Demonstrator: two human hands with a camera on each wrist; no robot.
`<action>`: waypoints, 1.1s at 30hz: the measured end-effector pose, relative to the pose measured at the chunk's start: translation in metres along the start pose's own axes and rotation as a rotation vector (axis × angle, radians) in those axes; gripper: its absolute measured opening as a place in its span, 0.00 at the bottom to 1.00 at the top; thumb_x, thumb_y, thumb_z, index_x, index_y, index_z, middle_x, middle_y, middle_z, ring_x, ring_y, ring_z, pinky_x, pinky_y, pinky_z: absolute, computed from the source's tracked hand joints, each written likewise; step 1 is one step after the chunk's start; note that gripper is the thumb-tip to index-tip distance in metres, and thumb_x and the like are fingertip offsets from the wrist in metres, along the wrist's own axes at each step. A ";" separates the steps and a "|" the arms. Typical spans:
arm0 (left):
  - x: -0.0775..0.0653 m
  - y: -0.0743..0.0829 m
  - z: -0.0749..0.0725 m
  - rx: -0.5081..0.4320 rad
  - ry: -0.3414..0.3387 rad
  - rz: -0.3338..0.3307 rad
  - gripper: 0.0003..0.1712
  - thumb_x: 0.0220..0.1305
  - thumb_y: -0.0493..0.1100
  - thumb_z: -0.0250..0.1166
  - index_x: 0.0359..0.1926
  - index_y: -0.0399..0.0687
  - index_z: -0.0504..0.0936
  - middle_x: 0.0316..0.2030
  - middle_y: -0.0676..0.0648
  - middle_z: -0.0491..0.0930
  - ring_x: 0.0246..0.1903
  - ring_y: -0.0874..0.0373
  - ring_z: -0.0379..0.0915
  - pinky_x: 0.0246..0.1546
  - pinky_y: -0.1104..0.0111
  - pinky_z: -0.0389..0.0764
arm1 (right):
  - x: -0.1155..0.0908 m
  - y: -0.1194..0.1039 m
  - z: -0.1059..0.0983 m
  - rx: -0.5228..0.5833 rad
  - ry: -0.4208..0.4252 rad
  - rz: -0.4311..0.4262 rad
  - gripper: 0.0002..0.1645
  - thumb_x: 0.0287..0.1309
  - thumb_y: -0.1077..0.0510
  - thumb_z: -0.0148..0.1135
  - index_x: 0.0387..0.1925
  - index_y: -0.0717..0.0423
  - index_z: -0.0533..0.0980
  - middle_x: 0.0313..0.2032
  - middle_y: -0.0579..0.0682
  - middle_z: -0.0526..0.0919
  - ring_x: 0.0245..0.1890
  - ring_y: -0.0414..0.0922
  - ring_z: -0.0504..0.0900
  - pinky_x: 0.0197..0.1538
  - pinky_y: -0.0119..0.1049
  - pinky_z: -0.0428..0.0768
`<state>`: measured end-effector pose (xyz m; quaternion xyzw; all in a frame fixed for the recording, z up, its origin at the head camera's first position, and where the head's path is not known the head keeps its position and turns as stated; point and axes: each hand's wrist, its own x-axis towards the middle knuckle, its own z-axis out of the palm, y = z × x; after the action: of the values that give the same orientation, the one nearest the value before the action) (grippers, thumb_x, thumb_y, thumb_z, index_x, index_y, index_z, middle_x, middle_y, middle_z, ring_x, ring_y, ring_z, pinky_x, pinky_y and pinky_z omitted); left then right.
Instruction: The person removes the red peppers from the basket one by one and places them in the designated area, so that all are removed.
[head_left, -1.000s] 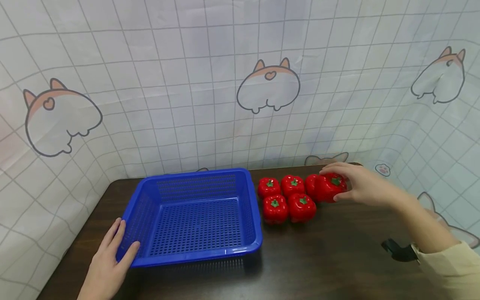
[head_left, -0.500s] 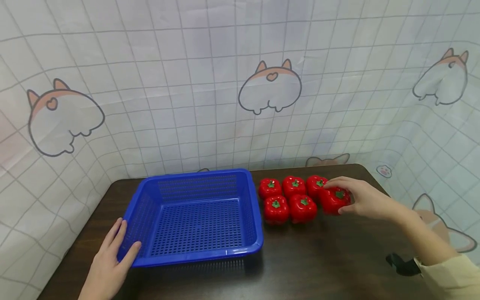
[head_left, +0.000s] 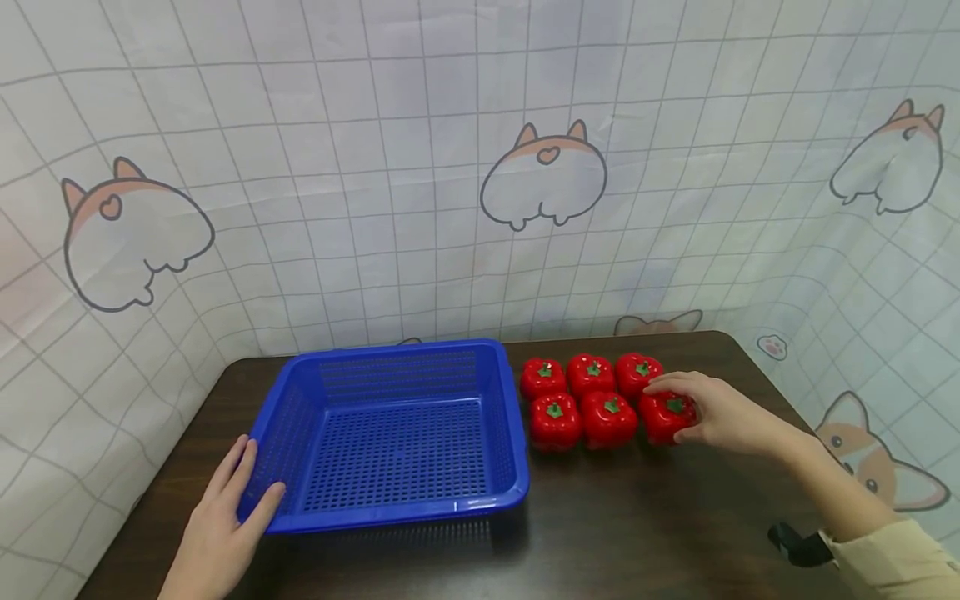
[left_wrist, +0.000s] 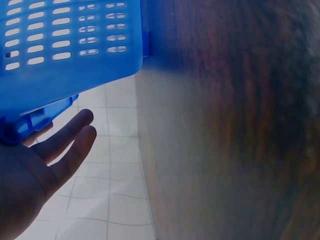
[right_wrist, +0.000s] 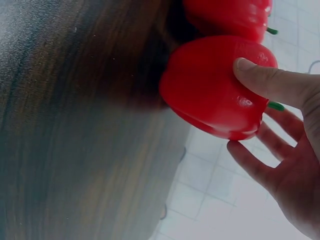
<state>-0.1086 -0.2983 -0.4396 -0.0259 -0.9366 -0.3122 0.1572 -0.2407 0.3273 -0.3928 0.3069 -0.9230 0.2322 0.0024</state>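
In the head view my right hand [head_left: 723,417] holds a glossy red bell pepper [head_left: 662,425] with a green stem, at the right end of the front row. The right wrist view shows the thumb pressed on this pepper [right_wrist: 210,85] and fingers along its other side; it appears to rest on the table. My left hand [head_left: 213,529] rests at the front left corner of a blue perforated plastic basket [head_left: 390,515], fingers relaxed over the rim. From the left wrist view, the loosely extended fingers [left_wrist: 75,150] sit beneath the basket's edge. No items show inside the basket.
Several other red bell peppers [head_left: 609,421] stand in two rows right of the basket, on the dark wooden table [head_left: 637,517]. A white grid-patterned cloth [head_left: 420,208] with cartoon corgis hangs behind the table and at both sides.
My right hand has brought the bell pepper down and toward the front, from over the back row to the right end of the front row. The left hand stays at the basket.
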 end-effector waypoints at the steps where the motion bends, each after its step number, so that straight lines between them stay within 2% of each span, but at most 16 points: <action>1: 0.000 0.000 0.000 0.000 -0.002 -0.001 0.43 0.76 0.52 0.60 0.79 0.34 0.54 0.80 0.36 0.47 0.72 0.24 0.49 0.62 0.27 0.56 | 0.000 0.001 0.001 -0.003 0.001 -0.001 0.39 0.44 0.70 0.81 0.61 0.56 0.79 0.61 0.59 0.78 0.54 0.55 0.76 0.38 0.35 0.83; 6: 0.000 0.000 0.000 0.002 -0.017 -0.011 0.44 0.77 0.53 0.59 0.80 0.35 0.53 0.80 0.37 0.46 0.72 0.24 0.49 0.61 0.27 0.57 | 0.001 0.006 0.008 -0.022 0.014 -0.008 0.40 0.43 0.71 0.81 0.61 0.57 0.79 0.61 0.59 0.79 0.57 0.58 0.75 0.42 0.38 0.84; 13: -0.001 -0.001 0.000 0.005 -0.020 -0.015 0.44 0.77 0.53 0.59 0.80 0.36 0.52 0.80 0.38 0.46 0.72 0.24 0.49 0.60 0.26 0.58 | 0.005 0.011 0.017 -0.054 0.058 -0.063 0.42 0.40 0.71 0.83 0.61 0.59 0.79 0.61 0.58 0.80 0.59 0.60 0.76 0.52 0.55 0.83; 17: 0.000 -0.001 -0.001 0.012 -0.018 -0.012 0.44 0.77 0.54 0.59 0.80 0.36 0.53 0.80 0.37 0.46 0.72 0.24 0.49 0.59 0.26 0.58 | 0.006 0.013 0.018 -0.051 0.080 -0.073 0.43 0.40 0.69 0.83 0.61 0.59 0.78 0.62 0.59 0.79 0.60 0.61 0.75 0.54 0.60 0.81; 27: 0.000 0.002 -0.004 0.035 -0.041 -0.011 0.44 0.77 0.54 0.58 0.80 0.35 0.52 0.80 0.36 0.45 0.70 0.22 0.51 0.56 0.25 0.61 | 0.006 0.011 0.013 -0.047 0.121 -0.080 0.40 0.45 0.61 0.84 0.62 0.58 0.77 0.60 0.56 0.80 0.61 0.60 0.76 0.55 0.61 0.80; 33: 0.000 0.003 -0.005 0.032 -0.048 -0.015 0.44 0.77 0.55 0.58 0.80 0.35 0.51 0.80 0.36 0.45 0.71 0.22 0.50 0.57 0.25 0.60 | 0.005 0.011 0.010 -0.019 0.120 -0.019 0.39 0.53 0.52 0.80 0.64 0.59 0.76 0.60 0.56 0.80 0.61 0.58 0.76 0.54 0.58 0.82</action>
<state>-0.1071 -0.2987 -0.4341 -0.0239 -0.9451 -0.2977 0.1325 -0.2499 0.3278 -0.4059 0.3011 -0.9204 0.2415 0.0630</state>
